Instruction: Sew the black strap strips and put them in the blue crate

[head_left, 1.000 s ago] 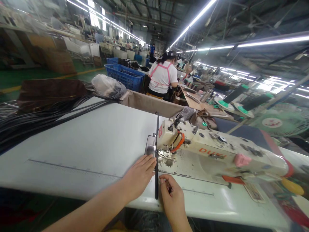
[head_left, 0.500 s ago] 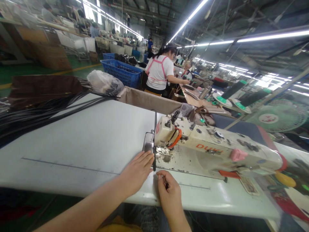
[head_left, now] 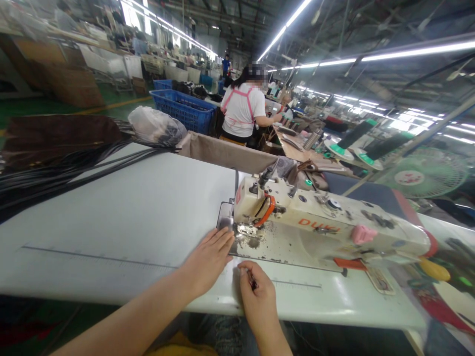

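Note:
My left hand (head_left: 212,257) lies flat with fingers stretched out, its fingertips at the metal plate (head_left: 225,216) beside the needle area of a sewing machine (head_left: 289,212). A narrow black strip (head_left: 236,180) shows behind the machine head; whether any of it runs under the left fingertips I cannot tell. Close to the table's front edge, my right hand (head_left: 260,291) is curled closed, thumb against forefinger. Something small and dark shows between its fingers, too hidden to name.
Many black strips (head_left: 74,170) and a brown piece (head_left: 55,141) lie across the white table's (head_left: 111,212) left side. Behind are a plastic bag (head_left: 154,123), a fabric-lined bin (head_left: 226,148), blue crates (head_left: 181,109) and a person (head_left: 243,109). Thread cones (head_left: 349,138) and a fan (head_left: 419,173) stand right.
The black strip's front end, which stuck out between my hands, no longer shows there; the strip has moved away from me through the machine. Both hands keep nearly the same pose.

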`<control>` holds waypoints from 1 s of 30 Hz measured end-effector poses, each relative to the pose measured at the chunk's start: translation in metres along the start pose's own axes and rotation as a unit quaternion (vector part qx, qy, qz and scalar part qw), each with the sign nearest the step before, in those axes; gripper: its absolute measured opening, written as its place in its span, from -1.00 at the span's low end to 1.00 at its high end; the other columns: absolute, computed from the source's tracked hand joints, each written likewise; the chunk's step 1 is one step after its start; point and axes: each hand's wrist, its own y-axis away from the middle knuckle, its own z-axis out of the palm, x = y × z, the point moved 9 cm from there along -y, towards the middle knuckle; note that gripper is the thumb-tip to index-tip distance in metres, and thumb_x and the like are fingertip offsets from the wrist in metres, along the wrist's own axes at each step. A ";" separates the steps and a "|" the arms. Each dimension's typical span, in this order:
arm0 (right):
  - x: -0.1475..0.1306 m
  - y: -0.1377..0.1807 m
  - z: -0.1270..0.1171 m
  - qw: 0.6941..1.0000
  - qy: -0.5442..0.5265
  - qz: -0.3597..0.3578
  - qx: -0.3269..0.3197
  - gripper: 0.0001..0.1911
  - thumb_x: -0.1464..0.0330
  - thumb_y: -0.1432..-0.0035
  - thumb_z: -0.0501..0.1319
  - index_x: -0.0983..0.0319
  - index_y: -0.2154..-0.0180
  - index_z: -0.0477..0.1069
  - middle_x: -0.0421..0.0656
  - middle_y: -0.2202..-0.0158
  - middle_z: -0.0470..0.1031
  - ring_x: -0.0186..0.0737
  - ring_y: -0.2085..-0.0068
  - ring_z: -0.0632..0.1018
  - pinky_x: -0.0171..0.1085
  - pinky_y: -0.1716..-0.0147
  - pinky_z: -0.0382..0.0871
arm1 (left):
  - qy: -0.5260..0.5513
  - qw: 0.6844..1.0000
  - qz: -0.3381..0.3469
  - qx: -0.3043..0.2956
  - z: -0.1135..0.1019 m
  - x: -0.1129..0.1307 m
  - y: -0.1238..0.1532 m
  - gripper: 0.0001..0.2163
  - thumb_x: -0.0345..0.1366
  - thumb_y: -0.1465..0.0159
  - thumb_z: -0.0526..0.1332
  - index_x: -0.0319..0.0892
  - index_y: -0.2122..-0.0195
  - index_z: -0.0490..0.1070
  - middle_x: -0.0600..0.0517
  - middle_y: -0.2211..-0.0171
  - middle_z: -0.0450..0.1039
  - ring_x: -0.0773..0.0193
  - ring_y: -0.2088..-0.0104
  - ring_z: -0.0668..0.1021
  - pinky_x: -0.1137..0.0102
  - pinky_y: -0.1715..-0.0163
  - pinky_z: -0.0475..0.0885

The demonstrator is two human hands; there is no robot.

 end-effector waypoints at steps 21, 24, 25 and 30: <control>-0.001 0.002 0.003 1.000 -0.006 -0.017 -0.007 -0.74 0.31 -0.39 0.08 0.17 0.21 0.54 -0.22 0.38 0.57 -0.25 0.38 0.52 -0.34 0.31 0.36 | 0.015 0.998 -0.043 -0.051 0.005 -0.019 -0.015 -0.63 -0.23 -0.49 0.08 -0.07 -0.28 0.38 -0.03 -0.32 0.43 0.01 -0.42 0.30 -0.08 -0.43 0.11; -0.001 0.002 0.003 1.000 -0.004 -0.025 -0.002 -0.76 0.33 -0.37 0.09 0.17 0.21 0.54 -0.22 0.38 0.57 -0.25 0.38 0.52 -0.34 0.33 0.35 | 0.013 0.996 -0.052 -0.070 0.005 -0.019 -0.017 -0.63 -0.23 -0.48 0.10 -0.05 -0.28 0.38 -0.03 -0.35 0.39 0.00 -0.44 0.27 -0.10 -0.43 0.12; -0.002 0.002 0.002 1.000 -0.005 -0.030 0.000 -0.76 0.34 -0.36 0.09 0.17 0.21 0.54 -0.22 0.38 0.57 -0.26 0.38 0.52 -0.34 0.33 0.35 | 0.012 0.995 -0.056 -0.077 0.004 -0.020 -0.017 -0.62 -0.23 -0.48 0.10 -0.03 -0.29 0.38 -0.03 -0.36 0.37 0.00 -0.44 0.25 -0.11 -0.43 0.12; -0.007 0.002 0.000 0.999 -0.007 -0.049 0.007 -0.77 0.38 -0.34 0.09 0.16 0.20 0.54 -0.23 0.38 0.57 -0.27 0.40 0.52 -0.35 0.36 0.35 | 0.018 0.991 -0.070 -0.111 0.002 -0.021 -0.020 -0.60 -0.23 -0.48 0.10 -0.03 -0.32 0.35 -0.01 -0.39 0.33 -0.04 -0.46 0.21 -0.19 -0.42 0.11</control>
